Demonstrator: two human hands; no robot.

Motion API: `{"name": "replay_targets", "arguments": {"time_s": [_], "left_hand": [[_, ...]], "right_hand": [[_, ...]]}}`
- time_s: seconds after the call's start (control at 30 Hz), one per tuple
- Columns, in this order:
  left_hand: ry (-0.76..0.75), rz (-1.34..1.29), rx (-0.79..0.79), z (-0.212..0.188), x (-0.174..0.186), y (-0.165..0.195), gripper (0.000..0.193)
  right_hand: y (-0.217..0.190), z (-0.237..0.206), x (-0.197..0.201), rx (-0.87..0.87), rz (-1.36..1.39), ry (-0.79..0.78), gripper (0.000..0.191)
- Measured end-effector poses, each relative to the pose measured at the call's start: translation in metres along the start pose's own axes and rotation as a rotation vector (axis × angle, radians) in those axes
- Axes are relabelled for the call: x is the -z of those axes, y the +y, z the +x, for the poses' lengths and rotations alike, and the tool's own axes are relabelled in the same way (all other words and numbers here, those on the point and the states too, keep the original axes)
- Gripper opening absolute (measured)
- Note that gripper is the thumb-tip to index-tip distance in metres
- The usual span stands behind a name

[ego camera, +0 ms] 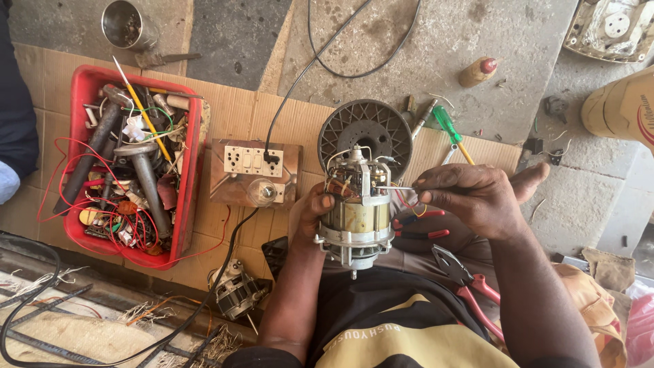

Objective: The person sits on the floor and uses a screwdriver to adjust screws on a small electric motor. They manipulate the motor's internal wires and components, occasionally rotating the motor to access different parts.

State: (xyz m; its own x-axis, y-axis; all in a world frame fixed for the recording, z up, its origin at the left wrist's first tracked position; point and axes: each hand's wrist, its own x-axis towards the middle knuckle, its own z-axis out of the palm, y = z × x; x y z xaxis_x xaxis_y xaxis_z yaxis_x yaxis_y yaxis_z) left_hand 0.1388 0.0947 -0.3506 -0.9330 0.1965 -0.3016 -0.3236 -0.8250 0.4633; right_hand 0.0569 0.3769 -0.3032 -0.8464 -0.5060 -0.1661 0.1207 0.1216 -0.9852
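Motor (pixel 355 208) upright on lap, before grey fan wheel (pixel 366 129). Left hand (pixel 310 215) grips casing; right hand (pixel 470 197) pinches thin probe (pixel 395 188). Likely heavy, rigid; windings fragile, so hold by metal body.

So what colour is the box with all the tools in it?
The box is red, seen from the head camera, left of the left hand.

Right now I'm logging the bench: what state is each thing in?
motor: upright, gripped by left hand
right hand: pinching a thin probe at the motor top
red tray: full of tools
green screwdriver: lying loose
red pliers: lying on lap
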Motion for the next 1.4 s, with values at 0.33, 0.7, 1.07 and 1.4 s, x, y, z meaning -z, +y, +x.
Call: {"name": "replay_targets", "arguments": {"time_s": [0.33,0.7,1.07,1.4], "left_hand": [[0.024,0.016,0.003,0.000,0.002,-0.003,0.058],[0.007,0.008,0.013,0.001,0.000,0.000,0.059],[0.011,-0.040,0.017,0.002,0.003,-0.001,0.056],[0.051,0.039,0.012,0.001,0.001,0.000,0.062]], "right_hand": [[-0.014,0.001,-0.008,0.090,-0.167,0.082,0.014],[-0.009,-0.006,-0.007,0.075,-0.046,0.011,0.012],[-0.012,-0.005,-0.011,0.099,-0.133,0.070,0.010],[-0.033,-0.007,-0.028,0.131,-0.351,0.220,0.016]]}}
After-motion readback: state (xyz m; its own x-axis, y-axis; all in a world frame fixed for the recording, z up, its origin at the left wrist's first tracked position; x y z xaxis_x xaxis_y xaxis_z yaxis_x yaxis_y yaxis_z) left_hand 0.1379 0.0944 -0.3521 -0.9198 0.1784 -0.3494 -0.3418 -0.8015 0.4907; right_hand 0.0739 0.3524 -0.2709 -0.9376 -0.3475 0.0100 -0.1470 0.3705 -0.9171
